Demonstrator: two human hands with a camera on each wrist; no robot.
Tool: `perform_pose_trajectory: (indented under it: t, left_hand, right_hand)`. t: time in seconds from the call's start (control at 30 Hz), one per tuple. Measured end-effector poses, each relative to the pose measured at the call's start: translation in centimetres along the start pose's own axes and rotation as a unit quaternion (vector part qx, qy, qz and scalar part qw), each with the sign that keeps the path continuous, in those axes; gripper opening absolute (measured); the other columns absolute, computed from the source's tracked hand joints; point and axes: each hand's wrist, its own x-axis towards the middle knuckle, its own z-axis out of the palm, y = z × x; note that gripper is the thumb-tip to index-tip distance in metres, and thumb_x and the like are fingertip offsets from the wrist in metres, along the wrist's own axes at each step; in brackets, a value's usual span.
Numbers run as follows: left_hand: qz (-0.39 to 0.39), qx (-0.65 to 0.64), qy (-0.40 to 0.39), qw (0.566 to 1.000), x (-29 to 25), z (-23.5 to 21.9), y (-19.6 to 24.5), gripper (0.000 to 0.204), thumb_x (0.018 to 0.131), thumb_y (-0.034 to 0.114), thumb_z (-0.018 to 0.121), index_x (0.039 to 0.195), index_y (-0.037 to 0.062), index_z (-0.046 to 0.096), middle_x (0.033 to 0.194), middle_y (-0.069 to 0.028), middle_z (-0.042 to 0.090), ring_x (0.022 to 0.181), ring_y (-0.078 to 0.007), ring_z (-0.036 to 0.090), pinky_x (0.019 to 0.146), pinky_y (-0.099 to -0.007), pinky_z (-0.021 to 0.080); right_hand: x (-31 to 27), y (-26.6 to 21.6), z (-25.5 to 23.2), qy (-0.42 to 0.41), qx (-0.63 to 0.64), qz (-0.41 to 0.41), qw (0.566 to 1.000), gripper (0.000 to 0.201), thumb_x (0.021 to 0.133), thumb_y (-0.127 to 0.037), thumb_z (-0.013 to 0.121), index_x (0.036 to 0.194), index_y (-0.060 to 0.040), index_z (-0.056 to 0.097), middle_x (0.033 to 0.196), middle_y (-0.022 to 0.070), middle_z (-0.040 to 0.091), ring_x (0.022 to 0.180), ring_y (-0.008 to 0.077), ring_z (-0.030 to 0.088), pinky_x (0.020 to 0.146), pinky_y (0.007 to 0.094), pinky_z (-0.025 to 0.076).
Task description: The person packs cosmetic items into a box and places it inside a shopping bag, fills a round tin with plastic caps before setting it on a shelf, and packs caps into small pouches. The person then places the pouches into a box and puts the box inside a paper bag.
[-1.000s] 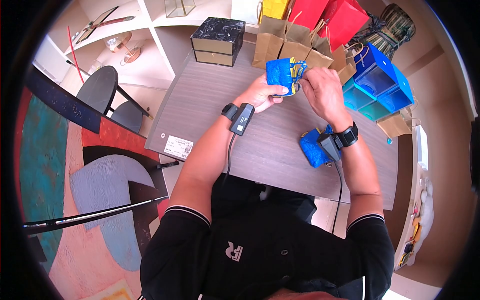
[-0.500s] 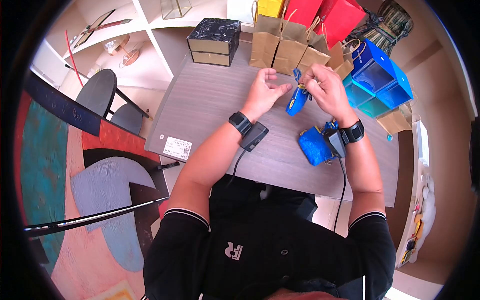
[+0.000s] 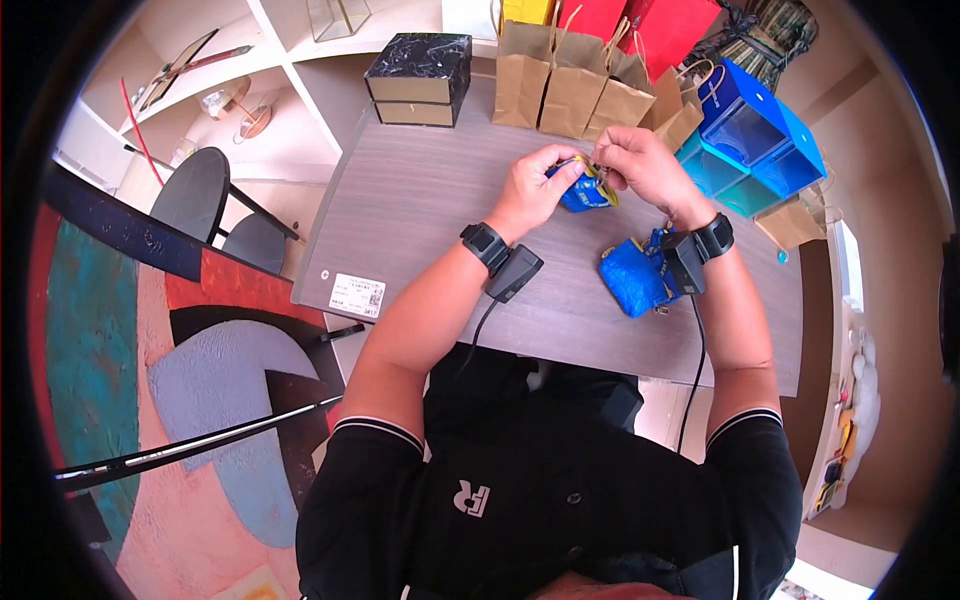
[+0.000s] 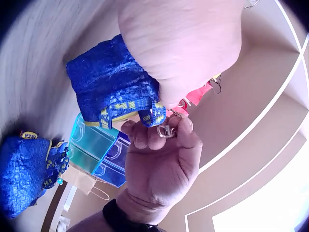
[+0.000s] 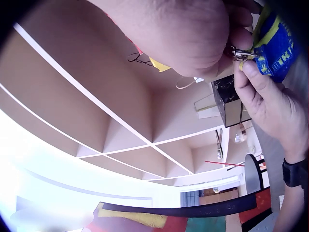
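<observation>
A small blue pouch with yellow trim (image 3: 588, 196) hangs below both hands over the table. The left hand (image 3: 535, 190) pinches its top edge between thumb and fingers. Close beside it, the right hand (image 3: 645, 168) holds a metal clasp (image 4: 166, 131) at the pouch's strap, fingers curled; the clasp also shows in the right wrist view (image 5: 241, 54). A second blue pouch (image 3: 632, 279) lies on the table under the right wrist, touched by neither hand's fingers. In the left wrist view the first pouch (image 4: 108, 79) is partly covered by the left hand.
Brown paper bags (image 3: 572, 85) stand along the back of the table (image 3: 420, 220), with red bags (image 3: 672, 35) behind. A black marbled box (image 3: 420, 80) is at the back left. Blue and teal clear-fronted boxes (image 3: 745, 130) stand at the right. Cables hang from both wrists.
The left hand let go of the pouch, which dangled from the right hand, and now pinches its top again. Both hands are close together.
</observation>
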Motion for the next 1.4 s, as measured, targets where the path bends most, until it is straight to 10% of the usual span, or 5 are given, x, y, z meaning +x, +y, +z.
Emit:
perform_pose_trajectory:
  t: [0.67, 0.9, 0.97, 1.23, 1.4]
  left_hand:
    - [-0.026, -0.178, 0.077, 0.981, 1.2, -1.4, -2.6, 0.019, 0.106, 0.021, 0.059, 0.113, 0.0041, 0.064, 0.102, 0.0007, 0.067, 0.093, -0.0057, 0.059, 0.084, -0.0244, 0.051]
    - [-0.052, -0.173, -0.004, 0.984, -0.1, 0.3, -1.6, 0.02, 0.107, 0.022, 0.058, 0.115, 0.0047, 0.063, 0.106, 0.0002, 0.066, 0.095, -0.0062, 0.058, 0.088, -0.0252, 0.049]
    - [-0.088, -0.174, -0.03, 0.98, -0.6, 1.2, -1.2, 0.019, 0.106, 0.022, 0.058, 0.115, 0.0051, 0.063, 0.106, 0.0001, 0.066, 0.096, -0.0062, 0.058, 0.088, -0.025, 0.049]
    - [-0.196, -0.182, -0.155, 0.951, -1.1, 0.9, -0.9, 0.03, 0.104, 0.02, 0.061, 0.13, 0.0063, 0.055, 0.115, -0.0055, 0.065, 0.102, -0.0136, 0.062, 0.092, -0.0283, 0.05]
    - [-0.094, -0.039, -0.186, 0.977, -1.1, 1.1, -1.7, 0.052, 0.097, 0.021, 0.07, 0.143, 0.0055, 0.049, 0.129, -0.0119, 0.061, 0.119, -0.02, 0.059, 0.103, -0.0357, 0.048]
  right_hand:
    - [-4.3, 3.8, -2.9, 0.051, 0.038, 0.106, 0.992, 0.016, 0.092, -0.017, 0.06, 0.078, -0.0096, 0.059, 0.067, -0.004, 0.053, 0.057, 0.0052, 0.047, 0.052, 0.0242, 0.042]
    - [-6.3, 5.1, 3.1, 0.132, -0.041, -0.048, 0.989, 0.041, 0.086, -0.039, 0.079, 0.095, -0.0031, 0.062, 0.077, 0.005, 0.063, 0.071, 0.0137, 0.059, 0.062, 0.0329, 0.048]
    - [-7.4, 3.8, 4.6, 0.167, -0.123, -0.012, 0.978, 0.041, 0.088, -0.039, 0.074, 0.093, -0.0006, 0.062, 0.079, 0.0205, 0.065, 0.075, 0.0356, 0.066, 0.065, 0.0457, 0.049]
    - [-13.8, 6.1, 3.4, 0.337, -0.068, -0.085, 0.935, 0.025, 0.094, -0.022, 0.069, 0.082, -0.0023, 0.059, 0.069, 0.0142, 0.058, 0.062, 0.0269, 0.059, 0.058, 0.0411, 0.045]
    - [-20.1, 9.7, -3.8, 0.454, 0.017, 0.017, 0.891, 0.031, 0.098, -0.023, 0.067, 0.077, -0.0038, 0.056, 0.065, -0.0026, 0.045, 0.065, 0.0069, 0.043, 0.057, 0.03, 0.039]
